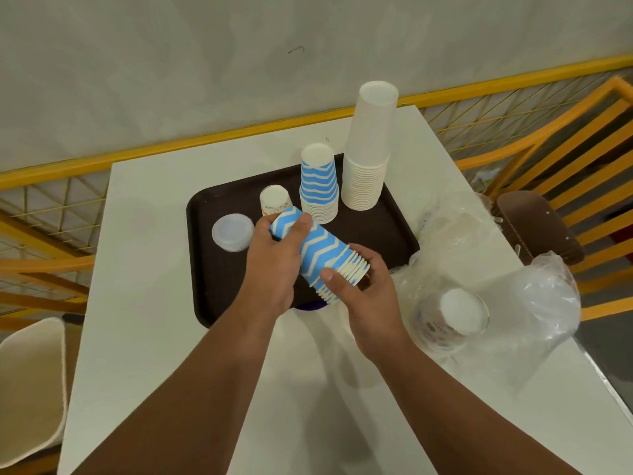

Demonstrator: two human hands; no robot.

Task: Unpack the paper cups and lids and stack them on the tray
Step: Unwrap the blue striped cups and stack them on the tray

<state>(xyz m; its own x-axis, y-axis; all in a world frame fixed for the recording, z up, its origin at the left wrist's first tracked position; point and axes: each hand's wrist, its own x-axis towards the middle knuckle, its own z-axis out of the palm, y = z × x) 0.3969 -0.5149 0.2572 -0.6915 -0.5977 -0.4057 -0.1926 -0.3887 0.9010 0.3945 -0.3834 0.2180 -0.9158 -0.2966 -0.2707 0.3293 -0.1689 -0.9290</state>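
I hold a sleeve of blue zigzag cups (317, 253) on its side over the near part of the tray (383, 214), bases pointing away to the left, rims toward me on the right. My left hand (274, 258) wraps the base end, fingers curled over the top. My right hand (364, 286) grips the rim end, thumb across the rims and fingers underneath. Neither hand is free.

A good share looks done. On the tray stand three upside-down stacks: a tall white stack (368, 152) at the far right, a blue zigzag stack (318, 185) just beside it, and a short printed stack (274, 200) partly hidden behind my left hand. A clear lid stack (233, 232) sits at the tray's left edge, apart from the cups.

What remains, as I judge it: the sleeve in my hands has to go upright, either on the blue stack or beside it. To my right on the table (144, 303) lies a heap of loose plastic wrap (479, 234), and in front of it a wrapped pack (452, 317) still in its bag, seemingly printed cups, though the plastic blurs it. That pack still needs opening and stacking. I cannot tell whether more lids lie under the wrap.
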